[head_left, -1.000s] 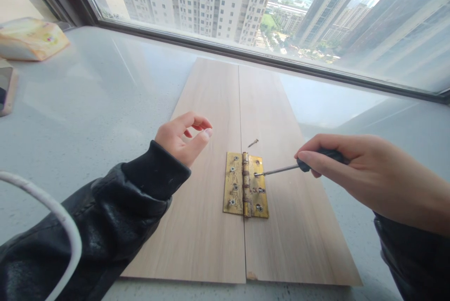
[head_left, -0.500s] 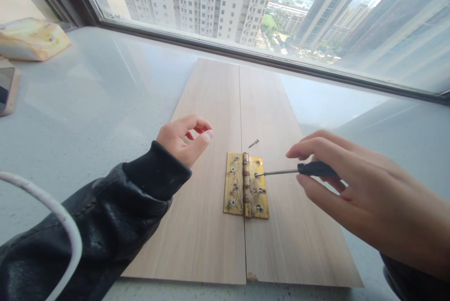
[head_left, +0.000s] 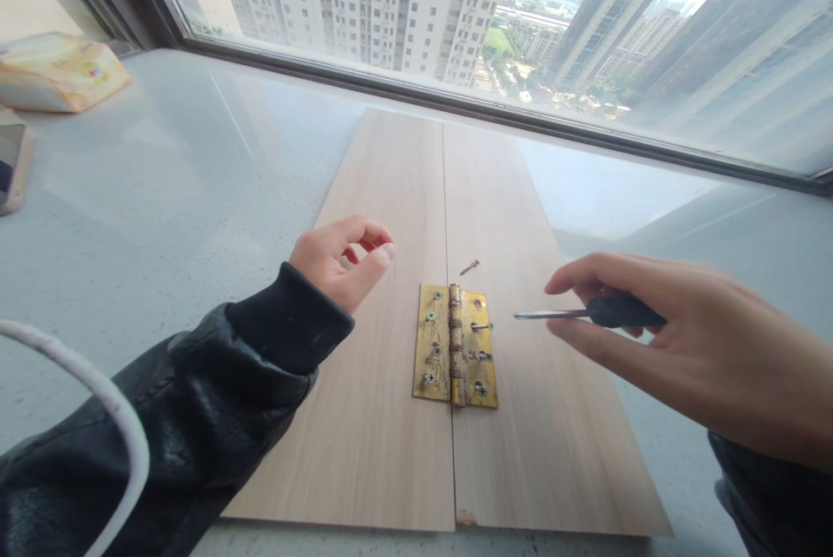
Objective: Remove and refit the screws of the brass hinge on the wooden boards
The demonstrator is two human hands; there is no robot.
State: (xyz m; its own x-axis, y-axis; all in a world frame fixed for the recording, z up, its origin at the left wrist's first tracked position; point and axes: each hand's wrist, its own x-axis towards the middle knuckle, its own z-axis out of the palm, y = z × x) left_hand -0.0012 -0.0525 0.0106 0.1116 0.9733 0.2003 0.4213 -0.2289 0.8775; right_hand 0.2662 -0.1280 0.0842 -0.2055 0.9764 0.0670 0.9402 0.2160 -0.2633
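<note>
My right hand (head_left: 625,314) grips a screwdriver (head_left: 625,311) with a dark handle. Its metal tip points left and is apart from the hinge. A brass-coloured hinge (head_left: 435,344), worn and stained, spans the seam between two pale wooden boards (head_left: 383,453). One screw (head_left: 482,327) sticks out of the hinge's right leaf, leaning right, while several others sit in both leaves. Another loose screw (head_left: 469,267) lies just above the hinge. My left hand (head_left: 344,258) is over the left board, thumb and fingers curled closed, with nothing visible in them.
The boards lie on a speckled white surface (head_left: 162,193) below a window frame (head_left: 390,88). At the far left are a soft yellow-and-white packet (head_left: 62,71) and a phone (head_left: 13,167). A white cable (head_left: 123,418) curves past my left sleeve.
My right hand has drawn the screwdriver back to the right, so its tip has left the slanted screw in the hinge. My left hand has barely moved.
</note>
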